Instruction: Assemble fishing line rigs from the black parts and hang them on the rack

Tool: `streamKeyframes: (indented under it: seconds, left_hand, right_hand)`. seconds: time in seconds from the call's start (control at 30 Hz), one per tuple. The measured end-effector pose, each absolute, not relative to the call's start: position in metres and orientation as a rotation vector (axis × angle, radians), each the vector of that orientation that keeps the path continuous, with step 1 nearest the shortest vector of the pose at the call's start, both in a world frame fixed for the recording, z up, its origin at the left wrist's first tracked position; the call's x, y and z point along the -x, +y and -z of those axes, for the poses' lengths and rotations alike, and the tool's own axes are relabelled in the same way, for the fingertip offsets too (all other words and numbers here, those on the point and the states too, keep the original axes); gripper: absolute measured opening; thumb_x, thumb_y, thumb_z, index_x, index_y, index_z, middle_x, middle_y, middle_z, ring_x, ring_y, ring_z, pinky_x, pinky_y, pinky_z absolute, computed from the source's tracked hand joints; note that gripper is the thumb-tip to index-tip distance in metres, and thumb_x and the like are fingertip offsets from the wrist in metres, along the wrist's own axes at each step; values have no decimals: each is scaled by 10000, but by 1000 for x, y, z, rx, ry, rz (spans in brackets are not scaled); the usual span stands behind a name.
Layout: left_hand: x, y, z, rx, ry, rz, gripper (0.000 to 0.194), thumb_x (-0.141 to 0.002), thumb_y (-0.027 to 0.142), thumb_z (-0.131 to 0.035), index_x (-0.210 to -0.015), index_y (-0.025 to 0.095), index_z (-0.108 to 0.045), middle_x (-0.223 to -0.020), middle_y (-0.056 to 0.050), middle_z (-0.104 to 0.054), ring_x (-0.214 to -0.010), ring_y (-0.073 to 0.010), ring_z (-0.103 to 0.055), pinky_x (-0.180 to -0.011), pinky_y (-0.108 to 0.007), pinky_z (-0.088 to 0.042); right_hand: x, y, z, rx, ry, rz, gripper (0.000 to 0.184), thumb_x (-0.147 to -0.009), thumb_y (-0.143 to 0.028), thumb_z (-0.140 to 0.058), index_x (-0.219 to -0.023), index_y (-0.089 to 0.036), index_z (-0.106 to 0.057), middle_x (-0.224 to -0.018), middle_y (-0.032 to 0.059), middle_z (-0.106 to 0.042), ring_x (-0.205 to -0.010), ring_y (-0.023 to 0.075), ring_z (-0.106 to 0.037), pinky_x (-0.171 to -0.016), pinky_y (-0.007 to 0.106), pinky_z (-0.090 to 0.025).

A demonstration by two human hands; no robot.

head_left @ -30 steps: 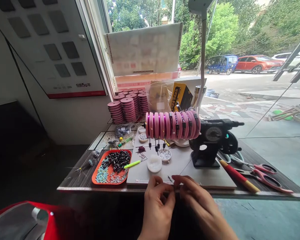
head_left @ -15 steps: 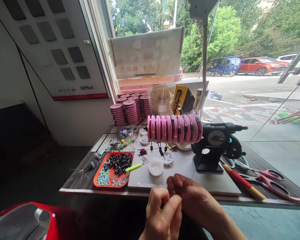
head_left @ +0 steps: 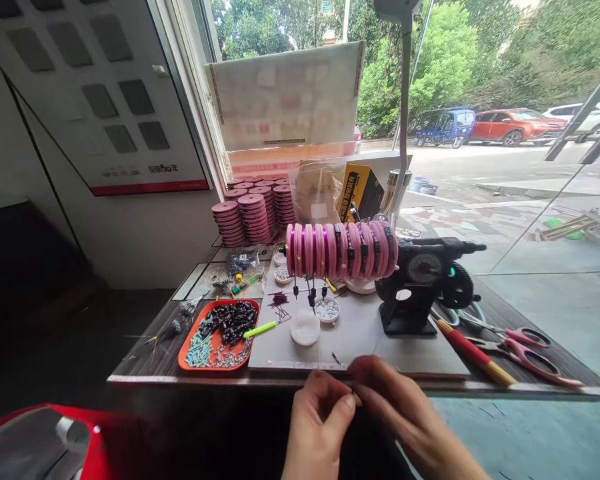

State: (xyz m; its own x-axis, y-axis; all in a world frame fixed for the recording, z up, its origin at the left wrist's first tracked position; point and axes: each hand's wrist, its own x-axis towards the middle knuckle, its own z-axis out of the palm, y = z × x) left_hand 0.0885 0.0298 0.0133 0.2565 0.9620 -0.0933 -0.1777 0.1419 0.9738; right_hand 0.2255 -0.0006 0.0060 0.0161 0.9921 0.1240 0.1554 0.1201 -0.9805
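Note:
My left hand (head_left: 323,423) is closed in a pinch, thumb against forefinger, in front of the table edge. Something tiny and dark shows at its fingertips, too small to name. My right hand (head_left: 403,407) meets it there, fingers bent together, and whatever it grips is hidden. Just beyond the hands, a small dark slim piece (head_left: 336,358) lies on the grey board (head_left: 360,343). Behind it stands a black hand-cranked winder (head_left: 410,307) carrying a row of pink foam spools (head_left: 325,252). Thin lines with small black pieces (head_left: 312,298) hang from the spools.
Left is an orange tray (head_left: 183,357) of black, blue-green and silvery small parts, with a yellow-green tool (head_left: 260,329) across its rim. White dishes (head_left: 305,330) stand mid-board. Scissors (head_left: 535,360) and a red-handled tool (head_left: 473,350) lie right. Pink spools (head_left: 255,217) are stacked behind.
The view has shifted slightly, so the table appears further left. My fingers have moved apart a little and regripped at the tips. The small dark piece on the board now shows beyond my hands.

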Motion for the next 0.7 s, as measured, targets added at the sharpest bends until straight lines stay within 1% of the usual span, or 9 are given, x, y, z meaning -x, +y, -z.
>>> streamKeyframes:
  seconds: [0.07, 0.13, 0.2, 0.23, 0.3, 0.43, 0.5, 0.6, 0.7]
  left_hand:
    - [-88, 30, -16, -1339, 1044, -1108, 151, -685, 252, -629, -566, 159, -632, -651, 8, -471, -551, -108, -426, -519, -230, -322]
    - [-88, 28, -21, -1540, 1131, -1141, 139, -701, 220, -595, -576, 165, -618, -696, 1, -473, -538, -105, -426, -510, -230, -328]
    - [-89, 27, -25, -1685, 1181, -1162, 142, -711, 203, -579, -576, 168, -607, -702, -1, -468, -527, -103, -420, -506, -227, -331]
    - [-89, 27, -26, -1731, 1182, -1170, 148, -715, 206, -579, -575, 168, -604, -695, 0, -463, -531, -106, -421, -509, -226, -331]
    - [-87, 29, -24, -1731, 1144, -1164, 175, -731, 243, -583, -575, 166, -595, -683, 6, -446, -522, -104, -410, -493, -226, -318]
    - [-81, 45, -3, -1542, 1040, -1123, 300, -777, 394, -549, -581, 167, -541, -652, 20, -413, -516, -106, -367, -474, -236, -289]
    - [-79, 54, 8, -1484, 1018, -1120, 326, -783, 430, -527, -584, 172, -521, -630, 18, -410, -552, -126, -386, -495, -241, -310]
    - [-80, 60, 15, -1591, 1051, -1192, 277, -800, 344, -517, -577, 181, -500, -641, 12, -421, -534, -123, -402, -469, -235, -323]
    - [-84, 55, 10, -1981, 1141, -1486, 193, -821, 163, -492, -635, 186, -536, -726, -16, -477, -571, -128, -475, -510, -234, -386]
  right_hand:
    - [-228, -12, 1, 1407, -1639, -534, 102, -912, -238, -446, -917, -207, -543, -753, 2, -598, -675, 142, -548, -618, 233, -398]
    - [-229, -19, 1, 1419, -1852, -99, 189, -939, -178, -373, -840, -198, -533, -693, 2, -578, -609, 139, -519, -576, 234, -372]
    - [-228, -19, -8, 1331, -2018, 214, 277, -947, -136, -306, -785, -186, -526, -628, 3, -543, -559, 140, -478, -542, 241, -345]
    - [-228, -15, -16, 1266, -2085, 304, 300, -944, -122, -287, -773, -180, -527, -602, 2, -527, -537, 140, -456, -526, 247, -332]
    - [-226, -1, -38, 1149, -2196, 339, 297, -927, -103, -298, -761, -174, -534, -605, 5, -535, -535, 142, -446, -524, 256, -327]
    - [-223, 38, -73, 1114, -2482, -27, 157, -837, -69, -495, -740, -186, -534, -689, -25, -598, -580, 112, -483, -538, 229, -332]
    - [-222, 53, -78, 1122, -2588, -118, 139, -796, -68, -558, -726, -184, -529, -662, -45, -592, -549, 95, -471, -504, 222, -302]
    - [-220, 63, -73, 1227, -2621, -96, 99, -750, -107, -612, -753, -177, -543, -582, -54, -534, -476, 92, -366, -463, 244, -219]
    - [-220, 63, -71, 1399, -2556, -158, 132, -704, -129, -651, -780, -169, -552, -519, -77, -421, -461, 82, -236, -448, 237, -160]
